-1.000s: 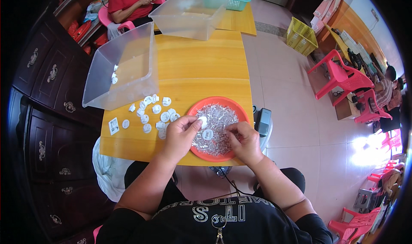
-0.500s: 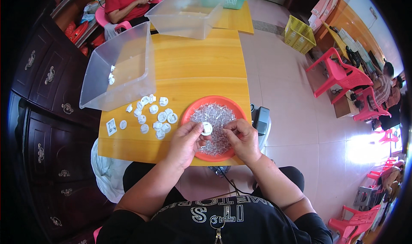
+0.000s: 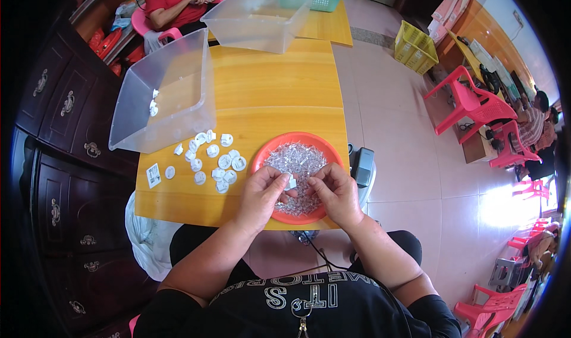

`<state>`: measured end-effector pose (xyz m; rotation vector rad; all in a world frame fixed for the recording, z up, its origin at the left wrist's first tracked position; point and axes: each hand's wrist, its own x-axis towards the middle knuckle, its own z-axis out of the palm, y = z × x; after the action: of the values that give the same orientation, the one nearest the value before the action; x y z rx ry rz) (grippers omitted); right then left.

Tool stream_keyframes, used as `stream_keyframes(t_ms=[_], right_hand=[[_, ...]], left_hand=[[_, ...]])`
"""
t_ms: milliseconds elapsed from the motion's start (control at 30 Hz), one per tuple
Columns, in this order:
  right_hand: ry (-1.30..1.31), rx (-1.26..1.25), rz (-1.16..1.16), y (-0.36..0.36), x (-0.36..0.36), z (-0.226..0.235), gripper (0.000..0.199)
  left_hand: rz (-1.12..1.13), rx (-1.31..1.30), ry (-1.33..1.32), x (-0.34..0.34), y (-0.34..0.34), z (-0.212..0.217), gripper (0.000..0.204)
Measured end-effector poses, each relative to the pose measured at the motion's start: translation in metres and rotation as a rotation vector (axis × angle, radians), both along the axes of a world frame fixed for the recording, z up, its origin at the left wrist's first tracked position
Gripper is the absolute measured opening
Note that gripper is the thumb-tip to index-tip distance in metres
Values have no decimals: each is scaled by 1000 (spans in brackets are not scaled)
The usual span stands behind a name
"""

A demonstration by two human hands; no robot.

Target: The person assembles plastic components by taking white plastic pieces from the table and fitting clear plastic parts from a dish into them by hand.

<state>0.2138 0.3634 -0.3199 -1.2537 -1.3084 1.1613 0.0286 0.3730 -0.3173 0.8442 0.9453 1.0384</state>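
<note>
If the left hand (image 3: 260, 196) slips, its pinched white piece (image 3: 291, 184) could fall in the orange bowl (image 3: 300, 137); I can't tell if the nearly closed right hand (image 3: 338, 193) grips anything.

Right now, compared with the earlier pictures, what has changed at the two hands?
The right hand has moved leftward over the orange bowl, nearer the left hand. The white part held there has tilted, so its round face shows less. The left hand keeps it; the bowl and the loose white parts stay put.
</note>
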Motion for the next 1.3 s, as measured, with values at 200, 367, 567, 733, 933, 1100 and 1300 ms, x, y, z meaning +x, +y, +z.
stream_keyframes(t_ms=[200, 367, 567, 733, 933, 1100, 1300], right_hand=[[35, -34, 35, 0, 2, -2, 8], [197, -157, 22, -1, 0, 7, 7], [152, -70, 10, -1, 2, 4, 7], [124, -223, 19, 0, 4, 7, 10], [428, -280, 16, -1, 4, 1, 20], [442, -298, 23, -1, 4, 6, 17], [353, -238, 38, -6, -1, 10, 12]], left_hand=[[-10, -18, -26, -2, 3, -7, 18], [-36, -40, -79, -2, 3, -7, 20], [-49, -60, -102, -1, 2, -7, 26], [-61, -44, -48, -2, 1, -7, 31], [-72, -45, -95, -3, 3, -7, 31], [-80, -82, -187, -4, 3, -2, 30], [-131, -71, -248, -4, 4, -4, 32]])
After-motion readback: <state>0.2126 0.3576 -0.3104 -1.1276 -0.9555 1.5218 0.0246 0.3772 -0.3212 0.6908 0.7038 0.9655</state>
